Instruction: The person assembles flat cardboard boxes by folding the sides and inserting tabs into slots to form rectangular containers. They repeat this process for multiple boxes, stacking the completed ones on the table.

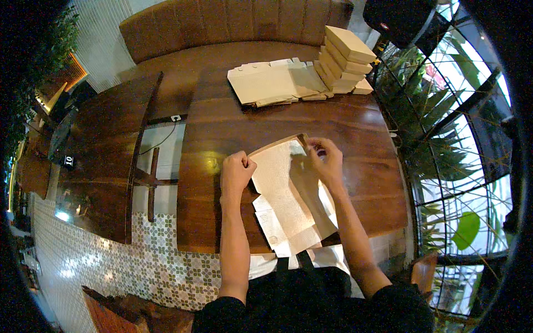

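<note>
A partly folded cardboard box blank (283, 177) lies on the wooden table in front of me, its near end reaching the table's edge by my body. Its far edge is bent upward into a low wall. My left hand (239, 169) is closed on the far left corner of the blank. At the far right corner, my right hand (326, 161) has its fingers curled around the raised edge. The fingertips of both hands are partly hidden. A shadow from my right arm falls across the brown inner face of the cardboard.
Flat box blanks (272, 80) lie in a pile at the back of the table (222, 125). Beside them rises a stack of folded boxes (344, 58). A brown padded bench (233, 28) runs behind. Another table (105, 161) stands left, and a window grid with plants (444, 150) borders the right.
</note>
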Demonstrator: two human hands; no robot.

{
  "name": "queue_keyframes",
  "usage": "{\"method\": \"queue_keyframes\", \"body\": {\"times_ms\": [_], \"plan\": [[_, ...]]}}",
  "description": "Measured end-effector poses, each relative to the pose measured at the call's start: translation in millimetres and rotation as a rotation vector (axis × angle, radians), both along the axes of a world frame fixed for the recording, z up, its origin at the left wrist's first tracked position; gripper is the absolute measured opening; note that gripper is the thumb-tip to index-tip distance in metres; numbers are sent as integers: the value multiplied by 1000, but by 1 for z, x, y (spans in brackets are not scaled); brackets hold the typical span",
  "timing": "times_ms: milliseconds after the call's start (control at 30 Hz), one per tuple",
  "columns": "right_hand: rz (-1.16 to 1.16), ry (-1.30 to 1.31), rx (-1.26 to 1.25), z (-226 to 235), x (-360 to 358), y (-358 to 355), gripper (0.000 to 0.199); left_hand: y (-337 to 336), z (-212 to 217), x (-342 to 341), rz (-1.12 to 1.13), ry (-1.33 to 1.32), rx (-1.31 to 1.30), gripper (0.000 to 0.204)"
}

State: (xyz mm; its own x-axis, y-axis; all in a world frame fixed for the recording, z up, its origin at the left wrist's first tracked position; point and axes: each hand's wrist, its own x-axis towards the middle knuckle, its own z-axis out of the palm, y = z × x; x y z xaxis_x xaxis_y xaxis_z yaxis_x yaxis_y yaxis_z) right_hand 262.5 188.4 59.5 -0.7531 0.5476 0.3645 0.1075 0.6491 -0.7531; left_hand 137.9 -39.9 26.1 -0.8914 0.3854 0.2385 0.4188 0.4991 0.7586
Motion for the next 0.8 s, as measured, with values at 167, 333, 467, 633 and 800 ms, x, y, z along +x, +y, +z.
{"method": "queue_keyframes", "body": {"times_ms": [167, 333, 467, 633, 800], "plan": [[-77, -47, 59, -5, -7, 23, 26, 5, 0, 0, -30, 41, 37, 22], [11, -57, 157, -10, -16, 30, 24, 7, -1, 2, -43, 7, 31, 24], [-86, -214, 141, -18, -18, 39, 24, 13, -4, 1, -3, 39, 76, 16], [-293, -28, 4, -26, -38, 67, 37, 16, -10, -5, 6, -63, 341, 31], [-156, 121, -28, -39, -18, 91, 38, 13, -9, -6, 30, -286, 303, 33]]}}
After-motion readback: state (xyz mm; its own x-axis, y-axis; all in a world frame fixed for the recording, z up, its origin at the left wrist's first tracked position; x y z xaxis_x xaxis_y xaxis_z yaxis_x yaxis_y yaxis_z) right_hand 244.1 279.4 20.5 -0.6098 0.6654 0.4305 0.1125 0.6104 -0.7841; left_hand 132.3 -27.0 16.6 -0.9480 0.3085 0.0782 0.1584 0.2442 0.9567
